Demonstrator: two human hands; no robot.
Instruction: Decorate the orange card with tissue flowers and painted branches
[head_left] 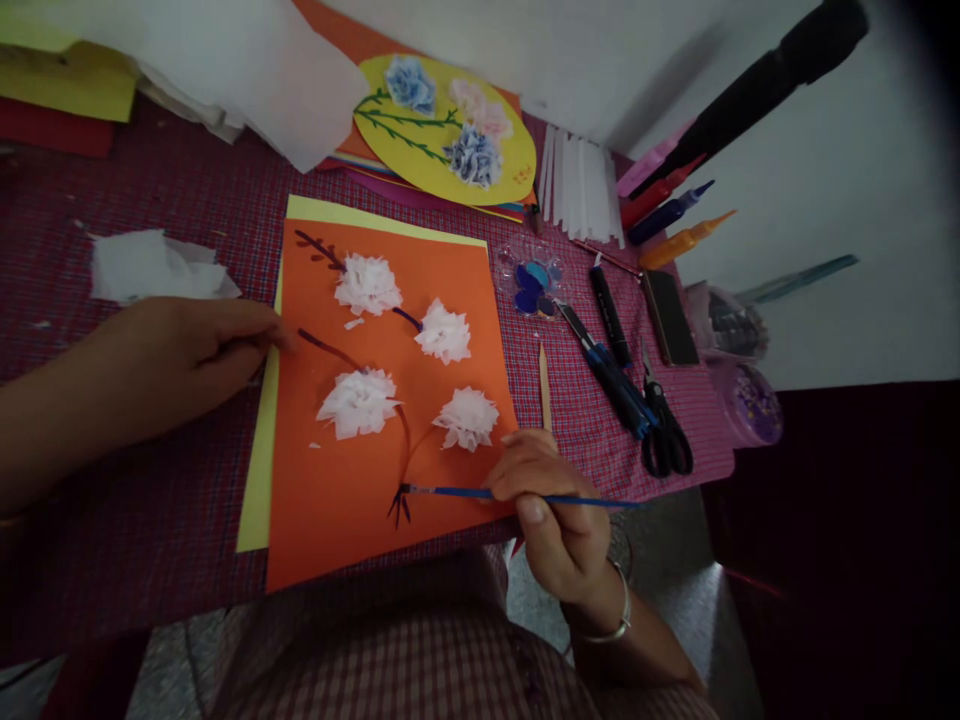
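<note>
My right hand [559, 510] pinches a thin blue paintbrush [465, 492], whose dark tip touches painted strokes near the bottom of an orange sheet [330, 520]. Several white crumpled-paper flowers [362, 403] sit on this sheet, with dark painted stems around them. Beneath it, a yellow sheet [255, 500] shows along the left and top edges. My left hand [217, 350] rests at the sheets' left edge, fingers extended and holding nothing. To the right lies a clear palette [529, 285] with blue paint.
White tissue [150, 265] lies behind my left hand. A yellow oval card [442, 130] with paper flowers is at the back. Right of the sheet are a wooden stick [545, 385], a cutter [607, 370], a black marker [611, 315], scissors [664, 425] and a phone [670, 318].
</note>
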